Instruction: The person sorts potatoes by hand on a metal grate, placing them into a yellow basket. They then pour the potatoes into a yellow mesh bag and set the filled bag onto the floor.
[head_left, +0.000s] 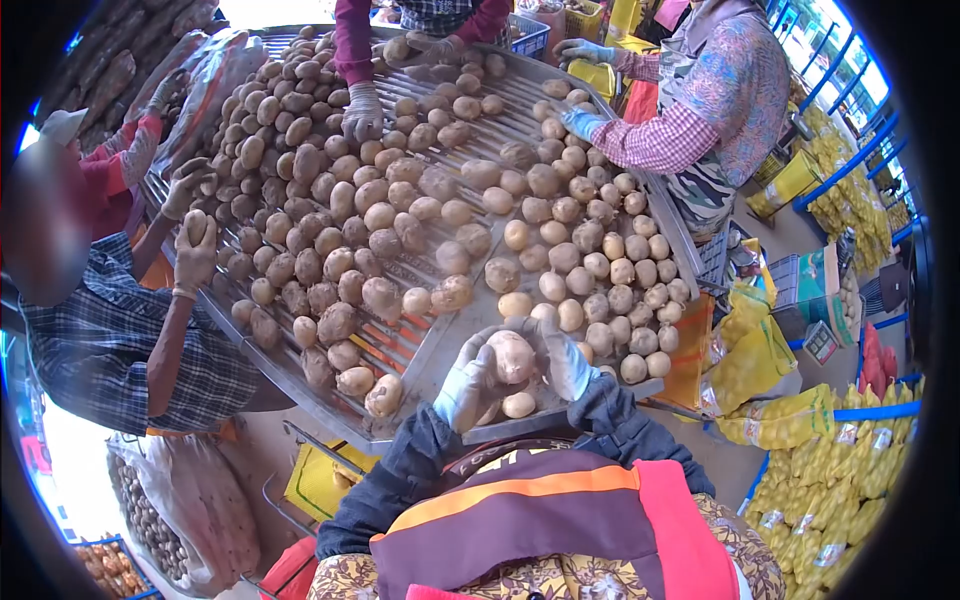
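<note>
Near the front edge of the sorting table, a large pale potato sits between my two gloved hands. My left hand curls around its left side. From the right, my right hand closes on the same potato, its dusty fingers bent over the far side. A smaller potato lies on the metal just below them, and another potato is partly hidden beside my left hand. Beyond my hands, many loose potatoes cover the right part of the table.
The slatted metal table bears a large potato heap at the far left. Co-workers stand around it; a person at left holds a potato. Yellow net bags are stacked at right. A yellow crate stands below the table.
</note>
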